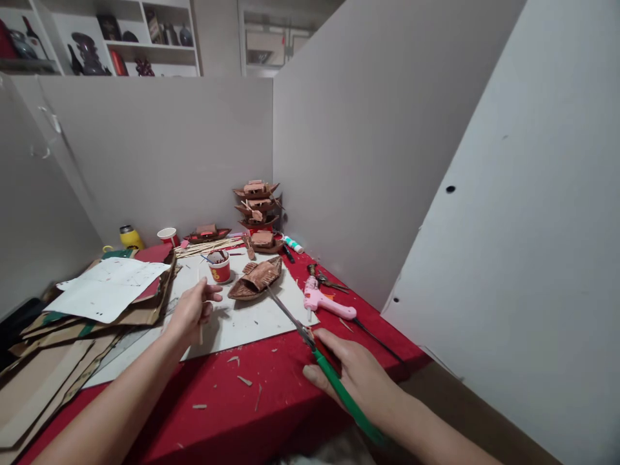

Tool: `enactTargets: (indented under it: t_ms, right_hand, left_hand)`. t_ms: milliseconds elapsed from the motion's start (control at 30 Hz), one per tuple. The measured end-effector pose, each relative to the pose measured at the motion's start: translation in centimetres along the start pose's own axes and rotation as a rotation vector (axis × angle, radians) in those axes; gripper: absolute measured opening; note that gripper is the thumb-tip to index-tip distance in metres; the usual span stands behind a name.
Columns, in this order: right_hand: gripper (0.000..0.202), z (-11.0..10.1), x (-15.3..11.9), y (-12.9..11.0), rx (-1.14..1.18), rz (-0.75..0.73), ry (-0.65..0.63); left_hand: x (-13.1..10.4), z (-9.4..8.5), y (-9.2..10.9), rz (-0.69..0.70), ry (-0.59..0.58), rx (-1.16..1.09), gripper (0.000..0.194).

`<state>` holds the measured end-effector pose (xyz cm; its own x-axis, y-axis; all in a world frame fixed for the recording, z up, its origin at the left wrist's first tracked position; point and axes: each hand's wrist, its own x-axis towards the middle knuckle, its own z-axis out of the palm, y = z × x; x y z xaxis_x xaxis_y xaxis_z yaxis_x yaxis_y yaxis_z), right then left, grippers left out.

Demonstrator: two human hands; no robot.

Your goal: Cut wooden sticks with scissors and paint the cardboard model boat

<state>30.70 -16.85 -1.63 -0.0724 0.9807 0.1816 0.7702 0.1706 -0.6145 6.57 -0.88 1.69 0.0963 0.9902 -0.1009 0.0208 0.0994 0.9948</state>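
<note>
A small brown model boat (pixel 256 279) with an arched roof stands on the white sheet (pixel 271 316). My left hand (pixel 194 305) is left of it, fingers partly curled; a thin pale wooden stick (pixel 200 332) shows above and below the hand, pinched in it. My right hand (pixel 356 368) grips green-handled long-nosed pliers (pixel 287 311). Their slender jaws point up and left, and the tips appear beside the boat's right side; whether they touch it I cannot tell. Behind my left hand stands a red paper cup (pixel 221 271) with dark brown stuff inside.
A pink glue gun (pixel 327 301) lies at right on the red cloth (pixel 227 387), its cord trailing toward the edge. More boats are stacked (pixel 256 203) in the back corner. Cardboard sheets (pixel 53 361) pile up at left. Thin sticks (pixel 208 247) lie behind. Grey panels (pixel 194 142) enclose the table.
</note>
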Motion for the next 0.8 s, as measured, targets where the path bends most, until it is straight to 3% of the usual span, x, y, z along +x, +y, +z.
enactTargets:
  t_ms: [133, 367, 500, 800]
  right_hand:
    - [0.033, 0.4, 0.3, -0.8, 0.006, -0.009, -0.04]
    - [0.036, 1.1, 0.3, -2.2, 0.044, -0.049, -0.077]
    - [0.035, 1.2, 0.0, -2.2, 0.059, -0.016, -0.08]
    - [0.036, 0.8, 0.3, -3.2, 0.093, -0.068, -0.033]
  left_hand:
    - [-2.3, -0.8, 0.9, 0.03, -0.058, -0.149, 0.045]
    - [-5.5, 0.4, 1.5, 0.102, -0.177, -0.343, 0.034]
    - [-6.1, 0.6, 2.4, 0.099, -0.223, -0.409, 0.021]
    - [-5.9, 1.5, 2.5, 0.093, -0.238, -0.456, 0.03]
